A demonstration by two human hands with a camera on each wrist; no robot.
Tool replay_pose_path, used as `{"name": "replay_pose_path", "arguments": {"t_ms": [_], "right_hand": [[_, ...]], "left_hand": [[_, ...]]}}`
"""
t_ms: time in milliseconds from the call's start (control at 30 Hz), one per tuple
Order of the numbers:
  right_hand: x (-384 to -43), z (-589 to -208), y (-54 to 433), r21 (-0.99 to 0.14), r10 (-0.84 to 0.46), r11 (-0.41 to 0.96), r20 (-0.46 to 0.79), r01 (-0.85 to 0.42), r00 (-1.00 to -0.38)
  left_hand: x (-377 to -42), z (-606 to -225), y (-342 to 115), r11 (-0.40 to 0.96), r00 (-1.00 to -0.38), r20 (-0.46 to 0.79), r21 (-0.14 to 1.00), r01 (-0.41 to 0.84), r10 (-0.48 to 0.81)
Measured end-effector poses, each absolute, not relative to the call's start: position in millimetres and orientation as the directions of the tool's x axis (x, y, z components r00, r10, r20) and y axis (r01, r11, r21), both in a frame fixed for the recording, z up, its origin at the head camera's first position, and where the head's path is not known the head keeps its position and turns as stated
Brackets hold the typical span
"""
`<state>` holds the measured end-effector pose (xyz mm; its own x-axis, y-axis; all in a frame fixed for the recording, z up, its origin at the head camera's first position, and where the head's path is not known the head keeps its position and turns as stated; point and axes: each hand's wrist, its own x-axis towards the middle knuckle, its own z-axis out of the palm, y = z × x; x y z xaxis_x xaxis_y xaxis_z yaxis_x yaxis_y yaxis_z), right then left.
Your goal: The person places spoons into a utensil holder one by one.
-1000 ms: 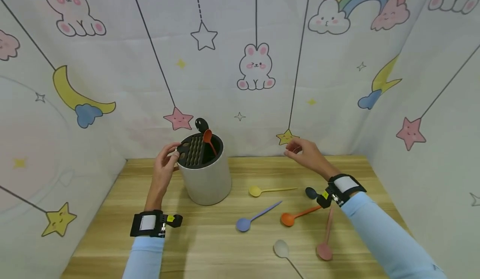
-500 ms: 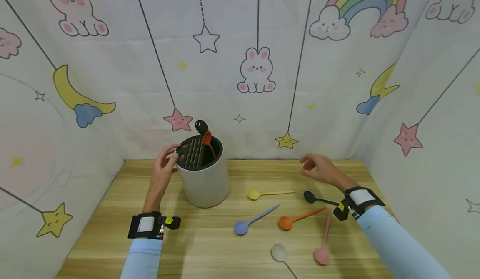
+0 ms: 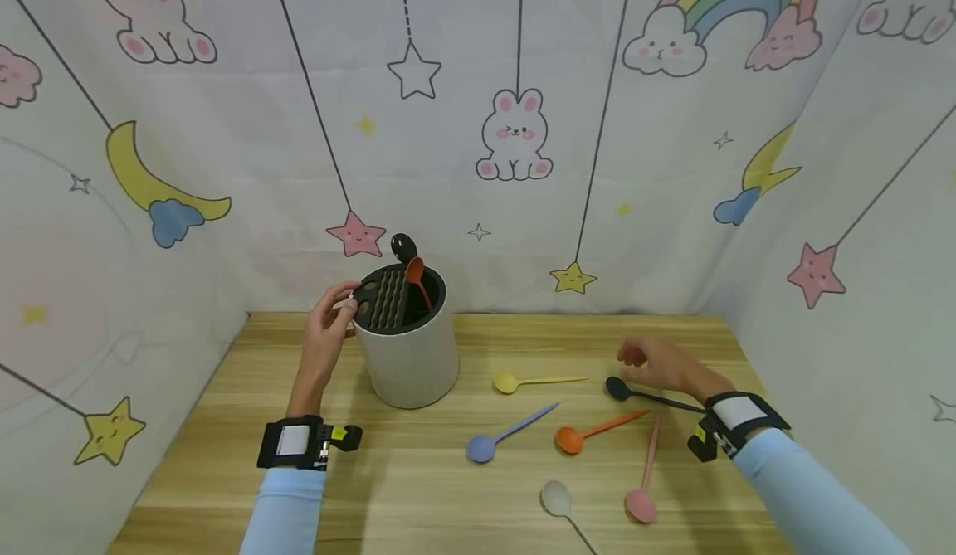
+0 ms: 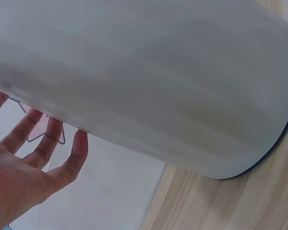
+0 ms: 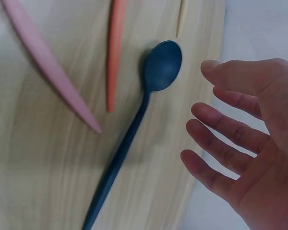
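White holder (image 3: 413,368) stands on the left of the desk (image 3: 418,489); red spoon (image 3: 415,270) in its open section, black spoon (image 3: 404,247) behind it, compartment unclear. Judging by layout, early on: two in, six loose, namely yellow spoon (image 3: 505,382), blue spoon (image 3: 481,448), orange spoon (image 3: 570,440), pink spoon (image 3: 641,506), grey spoon (image 3: 556,498), dark spoon (image 3: 617,388). Left hand (image 3: 324,331): thumb and fingers bent around the holder's rim and side. Right hand (image 3: 660,364): holds nothing, fingers loosely bent, thumb apart from them. Dark spoon lies just beside it, bowl near the fingertips, no contact; orange and pink sit farther off, toward the person. Holder well apart from right hand.
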<state>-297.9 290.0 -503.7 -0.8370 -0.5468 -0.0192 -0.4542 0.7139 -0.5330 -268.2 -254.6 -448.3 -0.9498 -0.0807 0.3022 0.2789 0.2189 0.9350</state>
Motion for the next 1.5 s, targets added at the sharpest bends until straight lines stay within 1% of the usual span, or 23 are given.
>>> {"name": "replay_pose_path", "arguments": {"t_ms": [300, 500, 633, 800, 1033, 1133, 1367, 1500], "right_hand": [[-290, -521, 300, -0.496, -0.549, 0.727, -0.005, -0.475, -0.836], [-286, -525, 298, -0.486, -0.555, 0.738, -0.043, -0.468, -0.831], [-285, -528, 299, -0.486, -0.537, 0.756, -0.077, -0.439, -0.840], [-284, -531, 301, -0.457, -0.512, 0.786, -0.104, -0.417, -0.852], [-285, -539, 296, -0.416, -0.518, 0.792, -0.069, -0.448, -0.852], [-285, -541, 293, -0.407, -0.521, 0.792, -0.064, -0.455, -0.851], [-281, -541, 293, -0.399, -0.478, 0.819, -0.077, -0.412, -0.875], [-279, -542, 295, -0.406, -0.467, 0.823, -0.086, -0.397, -0.880]], "left_hand": [[-268, -449, -255, 0.230, -0.951, 0.298, 0.934, 0.273, -0.083], [-268, -449, -254, 0.227, -0.949, 0.305, 0.932, 0.281, -0.080], [-269, -450, -254, 0.225, -0.951, 0.299, 0.935, 0.276, -0.075], [-270, -449, -253, 0.221, -0.954, 0.292, 0.937, 0.269, -0.075], [-268, -451, -257, 0.217, -0.948, 0.309, 0.933, 0.287, -0.076], [-268, -453, -260, 0.212, -0.948, 0.307, 0.935, 0.283, -0.088], [-286, -477, -269, 0.208, -0.947, 0.305, 0.937, 0.281, -0.097], [-289, -481, -268, 0.202, -0.946, 0.313, 0.935, 0.291, -0.088]]}}
